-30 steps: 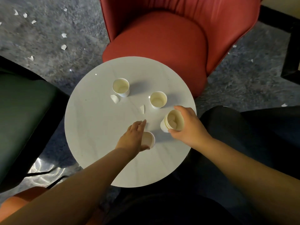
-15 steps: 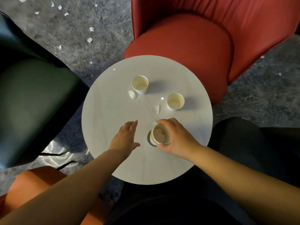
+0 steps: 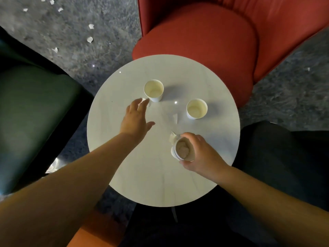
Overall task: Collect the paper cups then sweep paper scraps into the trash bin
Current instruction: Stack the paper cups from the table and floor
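On the round white table (image 3: 135, 175) my right hand (image 3: 201, 154) grips a stack of paper cups (image 3: 182, 150) with paper scraps inside. A scrap (image 3: 173, 137) lies against the stack's far side. Two more white paper cups stand upright: one (image 3: 154, 90) at the far left, one (image 3: 196, 108) at the far right. My left hand (image 3: 136, 118) is open, its fingers stretched toward the far-left cup and covering most of a scrap (image 3: 143, 100) beside it. Another scrap (image 3: 175, 117) lies mid-table.
A red armchair (image 3: 204, 36) stands behind the table, a dark green chair (image 3: 30, 111) to the left, and an orange seat (image 3: 96, 229) near my legs. Several white paper scraps (image 3: 89, 39) lie on the grey carpet at upper left.
My right hand has set its cup into the cup on the table and now holds the stack. My left hand has moved forward toward the far-left cup.
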`<state>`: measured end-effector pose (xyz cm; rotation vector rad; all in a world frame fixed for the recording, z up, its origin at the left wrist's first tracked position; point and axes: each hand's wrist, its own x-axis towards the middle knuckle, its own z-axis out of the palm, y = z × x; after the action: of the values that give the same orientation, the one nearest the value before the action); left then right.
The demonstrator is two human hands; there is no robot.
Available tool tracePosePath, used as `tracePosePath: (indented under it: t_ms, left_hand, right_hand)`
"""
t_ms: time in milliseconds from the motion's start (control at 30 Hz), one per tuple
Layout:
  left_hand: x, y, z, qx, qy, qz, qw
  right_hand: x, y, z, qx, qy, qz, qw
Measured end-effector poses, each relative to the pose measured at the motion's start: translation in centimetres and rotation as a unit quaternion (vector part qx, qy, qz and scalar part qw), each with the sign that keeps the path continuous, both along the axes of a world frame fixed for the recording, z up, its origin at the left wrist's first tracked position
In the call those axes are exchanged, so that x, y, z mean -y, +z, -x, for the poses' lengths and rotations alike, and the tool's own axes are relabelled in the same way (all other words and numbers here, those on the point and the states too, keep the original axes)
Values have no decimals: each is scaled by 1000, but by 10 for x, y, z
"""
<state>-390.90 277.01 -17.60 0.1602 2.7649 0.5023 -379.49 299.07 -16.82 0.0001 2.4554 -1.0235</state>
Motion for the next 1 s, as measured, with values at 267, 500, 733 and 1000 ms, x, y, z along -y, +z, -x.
tracePosePath:
  t_ms: [267, 500, 733, 1000]
  left_hand:
    - [-27, -17, 92, -10, -74, 37, 997]
    - [-37, -19, 94, 5, -117, 10, 993]
    - [-81, 20, 56, -97, -120, -214, 965]
    - [-113, -4, 39, 14, -259, -44, 965]
  right_hand:
    - [-21, -11, -11, -15, -128, -33, 991]
    - [-14, -12, -13, -21, -174, -31, 984]
    - [-18, -5, -8, -41, -202, -17, 978]
    - [-39, -10, -13, -41, -222, -40, 973]
